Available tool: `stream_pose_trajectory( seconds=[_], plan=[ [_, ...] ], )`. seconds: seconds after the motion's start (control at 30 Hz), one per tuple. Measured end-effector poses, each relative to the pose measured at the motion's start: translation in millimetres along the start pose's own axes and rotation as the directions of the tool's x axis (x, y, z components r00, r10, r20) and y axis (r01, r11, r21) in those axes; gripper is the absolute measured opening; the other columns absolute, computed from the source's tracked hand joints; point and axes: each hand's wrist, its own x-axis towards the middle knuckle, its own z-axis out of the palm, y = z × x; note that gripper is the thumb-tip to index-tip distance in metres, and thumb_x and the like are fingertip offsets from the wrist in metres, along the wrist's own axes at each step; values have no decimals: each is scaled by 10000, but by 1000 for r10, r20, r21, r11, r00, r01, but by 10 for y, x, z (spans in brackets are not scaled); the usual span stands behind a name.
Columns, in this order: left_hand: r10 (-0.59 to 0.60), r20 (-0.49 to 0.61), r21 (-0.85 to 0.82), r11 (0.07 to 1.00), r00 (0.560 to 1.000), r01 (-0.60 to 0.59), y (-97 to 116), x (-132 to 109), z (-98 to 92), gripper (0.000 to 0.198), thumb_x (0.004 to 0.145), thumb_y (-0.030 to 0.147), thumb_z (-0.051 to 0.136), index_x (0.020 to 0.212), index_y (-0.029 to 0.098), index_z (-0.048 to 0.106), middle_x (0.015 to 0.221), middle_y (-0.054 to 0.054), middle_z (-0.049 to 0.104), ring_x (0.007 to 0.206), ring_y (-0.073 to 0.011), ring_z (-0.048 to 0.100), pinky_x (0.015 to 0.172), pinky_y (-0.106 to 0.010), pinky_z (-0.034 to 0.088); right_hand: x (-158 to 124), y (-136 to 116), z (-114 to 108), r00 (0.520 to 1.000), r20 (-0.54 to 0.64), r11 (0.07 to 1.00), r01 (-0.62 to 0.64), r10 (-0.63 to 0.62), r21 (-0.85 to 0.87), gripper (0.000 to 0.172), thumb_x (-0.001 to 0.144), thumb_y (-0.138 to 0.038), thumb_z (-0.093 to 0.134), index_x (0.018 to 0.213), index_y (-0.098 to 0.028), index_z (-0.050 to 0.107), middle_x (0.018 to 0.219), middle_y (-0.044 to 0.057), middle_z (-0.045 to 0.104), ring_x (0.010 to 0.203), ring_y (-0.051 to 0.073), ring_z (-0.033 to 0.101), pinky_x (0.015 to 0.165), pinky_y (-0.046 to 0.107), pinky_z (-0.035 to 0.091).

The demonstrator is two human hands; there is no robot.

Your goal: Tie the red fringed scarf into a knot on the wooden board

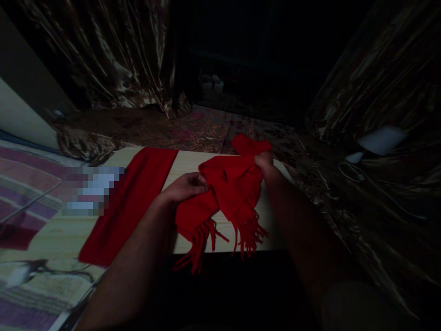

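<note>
A red fringed scarf (237, 184) lies bunched on a pale wooden table, its two tasselled ends toward me. My right hand (264, 162) is closed round the scarf at its far right, and part of the cloth spills past the table's back edge. With thumb and fingers pinched together, my left hand (189, 186) grips the scarf near its left fold. Left of that hand lies a flat, folded red cloth (138, 193); my left forearm covers part of it.
The light wooden table (186, 161) stands by a bed with a striped cover (31, 170). A blurred-out patch (93, 191) is on the table's left. Patterned curtains (134, 55) hang behind. A white lamp-like object (382, 140) and a cable are at right. The room is dim.
</note>
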Motion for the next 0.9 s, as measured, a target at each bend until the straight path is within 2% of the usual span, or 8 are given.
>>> stream_pose_trajectory(
  seconds=[0.13, 0.27, 0.43, 0.57, 0.67, 0.77, 0.83, 0.9],
  plan=[
    [-13, -70, -24, 1000, 997, 11, -38, 0, 66, 447, 552, 272, 841, 943, 188, 642, 809, -21, 709, 660, -145, 624, 607, -240, 482, -239, -35, -180, 989, -151, 1000, -6, 4, -14, 242, 902, -315, 554, 961, -146, 716, 965, 136, 740, 878, 217, 672, 763, 269, 485],
    [-22, -95, 95, 995, 995, 32, -98, 47, 27, 393, 527, 196, 755, 903, 187, 642, 679, 16, 657, 520, -108, 523, 475, -202, 359, -597, 106, -387, 984, 177, 1000, 11, -14, 14, 388, 870, -495, 641, 639, -184, 618, 623, 43, 635, 590, 152, 566, 555, 248, 370],
    [-48, -174, 147, 986, 984, 74, -70, 62, 91, 340, 578, 299, 754, 861, 208, 588, 660, -6, 658, 521, -136, 522, 497, -236, 371, -910, 261, -435, 871, 491, 927, -159, -31, 340, 356, 807, -460, 733, 652, -192, 559, 541, -26, 532, 448, 84, 400, 448, 218, 249],
    [210, -349, 487, 873, 913, -14, 129, -133, 289, 298, 673, 396, 751, 871, 209, 628, 879, -80, 710, 770, -225, 636, 680, -302, 475, -1012, 224, -387, 861, 496, 767, -241, -114, 595, 182, 787, -236, 706, 715, -182, 547, 645, -23, 571, 511, 76, 472, 456, 187, 306],
    [384, -353, 577, 807, 853, -125, 278, -292, 574, 204, 754, 370, 696, 871, 206, 663, 953, -95, 710, 898, -256, 644, 810, -336, 486, -1066, 192, -382, 859, 501, 708, -291, -102, 643, 167, 792, -200, 673, 747, -188, 513, 650, -35, 556, 507, 70, 483, 424, 175, 266],
    [315, -268, 282, 929, 910, -239, 316, -272, 940, 185, 775, 327, 677, 912, 201, 673, 904, -69, 715, 839, -216, 661, 802, -318, 504, -1120, 206, -349, 875, 467, 618, -301, -124, 727, 241, 789, -284, 696, 770, -210, 467, 590, -84, 459, 422, 54, 377, 377, 190, 163],
    [115, -235, -62, 989, 965, -133, 290, -142, 1161, 208, 734, 289, 702, 905, 186, 648, 841, -58, 703, 759, -190, 667, 750, -301, 523, -1158, 229, -284, 902, 406, 506, -285, -145, 814, 322, 773, -381, 722, 795, -226, 440, 585, -107, 422, 395, 50, 335, 368, 195, 164],
    [-80, -132, -324, 945, 988, 34, 252, 36, 1328, 224, 698, 240, 716, 886, 173, 614, 786, -48, 684, 686, -171, 663, 699, -288, 531, -1198, 254, -188, 923, 363, 431, -278, -129, 859, 395, 743, -472, 742, 820, -237, 434, 580, -115, 426, 390, 57, 348, 366, 197, 199]
  ],
)
